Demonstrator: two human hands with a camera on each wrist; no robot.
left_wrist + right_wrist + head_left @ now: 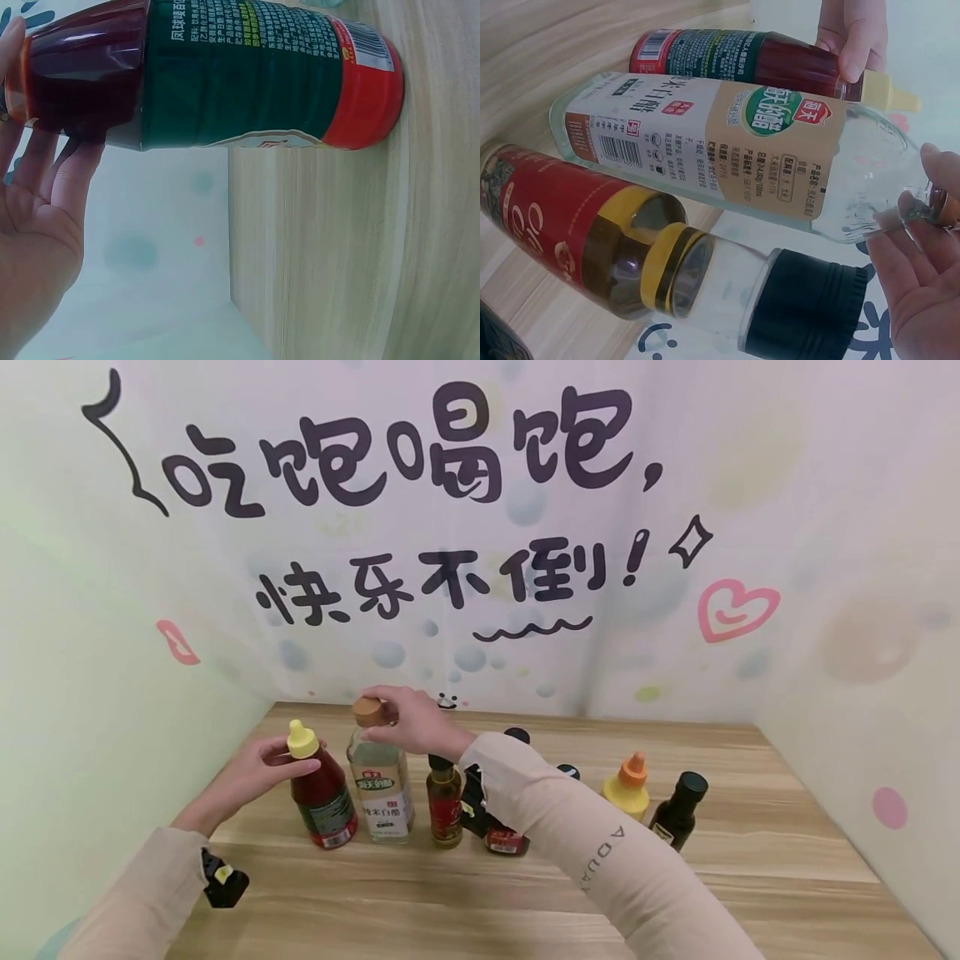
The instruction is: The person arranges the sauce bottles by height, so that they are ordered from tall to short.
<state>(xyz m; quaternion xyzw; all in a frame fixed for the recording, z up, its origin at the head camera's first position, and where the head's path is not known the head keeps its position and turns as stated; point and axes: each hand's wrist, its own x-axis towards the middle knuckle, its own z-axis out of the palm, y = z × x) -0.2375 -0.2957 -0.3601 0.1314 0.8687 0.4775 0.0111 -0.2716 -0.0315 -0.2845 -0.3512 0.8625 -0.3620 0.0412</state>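
Observation:
My left hand (251,777) grips a squeeze bottle of dark red sauce (318,802) around its neck, just under the yellow pointed cap (303,742). In the left wrist view, this sauce bottle (240,75) has a green label and a red base band, and its base is at the wood surface. My right hand (416,722) holds a clear glass vinegar bottle (382,797) at the neck, close below its orange-brown cap (367,712). The right wrist view shows the vinegar bottle (705,150) between the sauce bottle and a black-capped oil bottle (585,232).
Right of the vinegar stand the small oil bottle (446,806) and a red-labelled bottle (507,842) partly hidden by my right forearm. Farther right are a yellow squeeze bottle (628,797) with an orange tip and a dark bottle (678,810). A printed curtain (450,543) hangs behind the table (360,910).

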